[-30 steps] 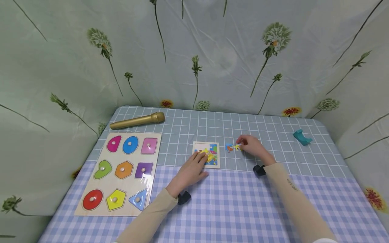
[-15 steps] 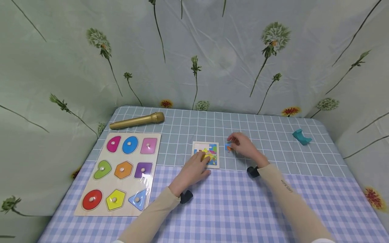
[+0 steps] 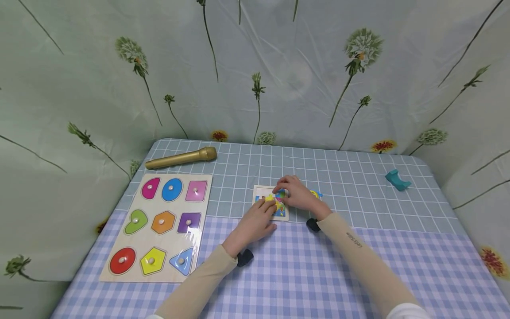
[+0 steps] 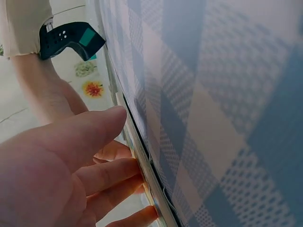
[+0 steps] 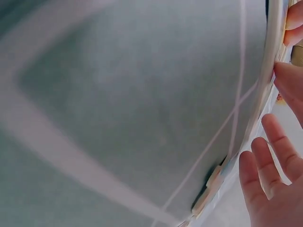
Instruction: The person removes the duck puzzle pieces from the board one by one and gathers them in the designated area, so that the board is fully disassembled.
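A small square jigsaw puzzle (image 3: 282,217) with a pale frame lies near the table's middle, its picture partly covered by my hands. My left hand (image 3: 255,223) rests its extended fingers on the picture. Over the upper right of the puzzle, my right hand (image 3: 296,195) bends thumb and index finger towards each other; a puzzle piece seems pinched there, mostly hidden by the fingers. In the right wrist view its thumb (image 5: 286,75) meets the frame's edge while other fingers stay spread. A loose yellow-and-blue puzzle piece (image 3: 316,194) shows behind the right wrist.
A wooden shape board (image 3: 181,186) with coloured knobbed pieces lies on the left. Behind it rests a gold microphone (image 3: 181,158). A teal curved object (image 3: 397,180) lies at the far right. A checked cloth (image 3: 287,274) covers the table's near part; a floral curtain (image 3: 295,79) stands behind.
My right hand has moved left from the loose pieces to over the puzzle, uncovering the yellow-and-blue piece. The left hand has stayed on the puzzle with only slight finger movement.
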`<state>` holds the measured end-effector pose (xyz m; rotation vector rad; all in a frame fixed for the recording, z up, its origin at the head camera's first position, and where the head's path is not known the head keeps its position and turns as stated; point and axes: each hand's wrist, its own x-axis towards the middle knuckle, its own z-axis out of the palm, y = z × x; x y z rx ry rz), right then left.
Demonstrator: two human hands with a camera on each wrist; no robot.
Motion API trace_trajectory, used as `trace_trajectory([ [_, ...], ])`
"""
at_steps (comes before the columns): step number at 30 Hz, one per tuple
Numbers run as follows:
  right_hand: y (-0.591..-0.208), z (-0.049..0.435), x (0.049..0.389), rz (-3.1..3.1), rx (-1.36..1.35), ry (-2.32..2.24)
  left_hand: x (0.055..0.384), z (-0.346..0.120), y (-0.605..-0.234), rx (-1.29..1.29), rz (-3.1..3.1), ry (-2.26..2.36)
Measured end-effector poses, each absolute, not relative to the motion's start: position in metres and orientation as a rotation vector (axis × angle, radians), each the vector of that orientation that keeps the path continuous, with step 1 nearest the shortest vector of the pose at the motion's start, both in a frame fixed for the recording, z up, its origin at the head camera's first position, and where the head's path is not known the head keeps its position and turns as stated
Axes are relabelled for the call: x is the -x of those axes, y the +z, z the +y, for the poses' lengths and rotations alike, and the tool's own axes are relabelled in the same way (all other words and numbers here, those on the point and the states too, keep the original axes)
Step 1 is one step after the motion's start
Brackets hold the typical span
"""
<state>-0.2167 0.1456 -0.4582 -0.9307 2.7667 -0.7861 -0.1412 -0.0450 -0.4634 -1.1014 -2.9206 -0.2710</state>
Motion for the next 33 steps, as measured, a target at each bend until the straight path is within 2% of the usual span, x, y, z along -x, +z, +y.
trace_trajectory([
  [12, -0.452, 0.139, 0.217, 2.709, 0.876, -0.875, 0.143, -0.044, -0.462, 1.118, -2.907, -0.270],
  [21, -0.451, 0.146, 0.219, 2.653, 0.762, -1.107, 0.143, -0.044, -0.461, 1.115, -2.939, -0.300],
  [26, -0.446, 0.165, 0.222, 2.572, 0.594, -1.323, 0.143, -0.044, -0.461, 1.114, -2.936, -0.303],
  [33, -0.444, 0.221, 0.221, 2.601, 0.436, -1.411, 0.142, -0.045, -0.460, 1.100, -2.966, -0.291],
])
